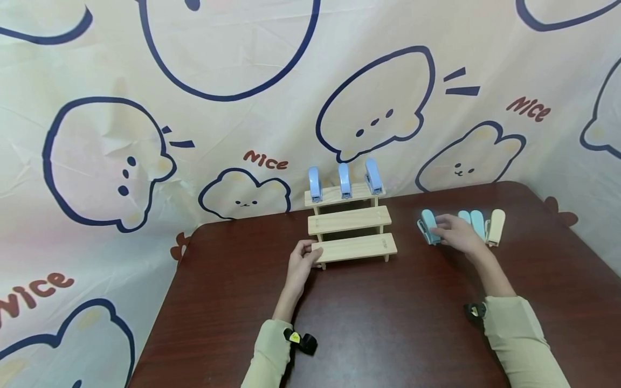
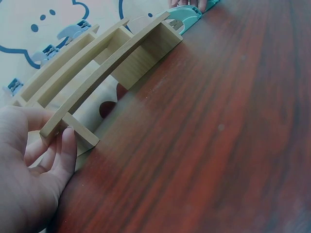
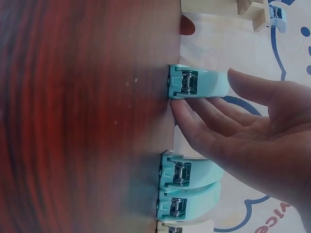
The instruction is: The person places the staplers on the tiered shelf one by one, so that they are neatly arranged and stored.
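My left hand [image 1: 299,265] grips the left end of the lowest step of a three-tier wooden display stand [image 1: 354,248], fingers at the board's end and front leg. In the left wrist view, the thumb and fingers [image 2: 68,148] are around that corner. My right hand [image 1: 457,233] holds a teal stapler [image 1: 428,226], which stands on the table apart from the others. In the right wrist view, the thumb [image 3: 243,85] is at the stapler's top end and the fingers lie along its side. Several light blue staplers [image 1: 345,180] stand in a row on the top tier.
Right of my right hand stand two more teal staplers [image 1: 477,222], side by side, and a cream stapler [image 1: 496,227]. The dark wooden table [image 1: 378,323] meets a patterned cloth backdrop [image 1: 233,129] just behind the stand.
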A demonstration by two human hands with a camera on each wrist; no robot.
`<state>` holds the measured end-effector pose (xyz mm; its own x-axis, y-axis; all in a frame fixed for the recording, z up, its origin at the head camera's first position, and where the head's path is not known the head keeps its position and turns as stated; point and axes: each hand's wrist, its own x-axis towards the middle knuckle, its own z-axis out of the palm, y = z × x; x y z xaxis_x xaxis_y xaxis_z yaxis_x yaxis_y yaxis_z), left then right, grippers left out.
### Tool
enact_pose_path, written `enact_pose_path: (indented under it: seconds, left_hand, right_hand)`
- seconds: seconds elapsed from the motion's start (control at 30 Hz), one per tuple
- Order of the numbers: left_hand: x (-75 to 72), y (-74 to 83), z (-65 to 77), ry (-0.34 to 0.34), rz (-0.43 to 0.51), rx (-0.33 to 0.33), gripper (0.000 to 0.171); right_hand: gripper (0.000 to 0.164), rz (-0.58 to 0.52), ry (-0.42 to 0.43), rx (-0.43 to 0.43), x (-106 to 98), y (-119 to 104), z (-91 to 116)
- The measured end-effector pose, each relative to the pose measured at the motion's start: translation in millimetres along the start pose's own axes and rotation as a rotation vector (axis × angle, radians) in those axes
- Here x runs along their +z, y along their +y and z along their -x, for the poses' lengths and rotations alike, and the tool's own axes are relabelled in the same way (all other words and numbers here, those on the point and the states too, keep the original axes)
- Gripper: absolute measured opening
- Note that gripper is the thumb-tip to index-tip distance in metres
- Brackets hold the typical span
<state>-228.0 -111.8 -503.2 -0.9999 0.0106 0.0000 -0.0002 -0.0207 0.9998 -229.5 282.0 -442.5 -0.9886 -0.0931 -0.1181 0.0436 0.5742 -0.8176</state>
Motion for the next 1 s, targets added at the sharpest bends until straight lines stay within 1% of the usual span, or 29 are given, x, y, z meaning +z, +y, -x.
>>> enact_pose_path:
  seconds: [0.33,0.5,0.73,0.87,1.0]
  left_hand:
    - [-1.0,1.6,1.1,-0.003,0.002,-0.012,0.032]
    - [-1.1,0.8,0.2,-0.005,0.003,-0.007,0.034]
    - [-0.7,-1.3,0.4,-0.001,-0.001,-0.011,0.036]
    - [-0.6,-0.6,0.5,-0.003,-0.001,-0.011,0.037]
    - [-1.3,0.9,-0.9,-0.013,0.005,-0.017,0.037]
  right_hand:
    - [0.057,0.012,-0.029,-0.019,5,-2,-1]
    - [0.057,0.063,-0.026,-0.037,11,-7,-3]
    - [0.058,0.131,-0.046,-0.048,23,-16,-4]
    - [0.059,0.183,-0.039,-0.056,28,-21,-4]
    - [0.059,0.209,-0.032,-0.061,36,-26,-4]
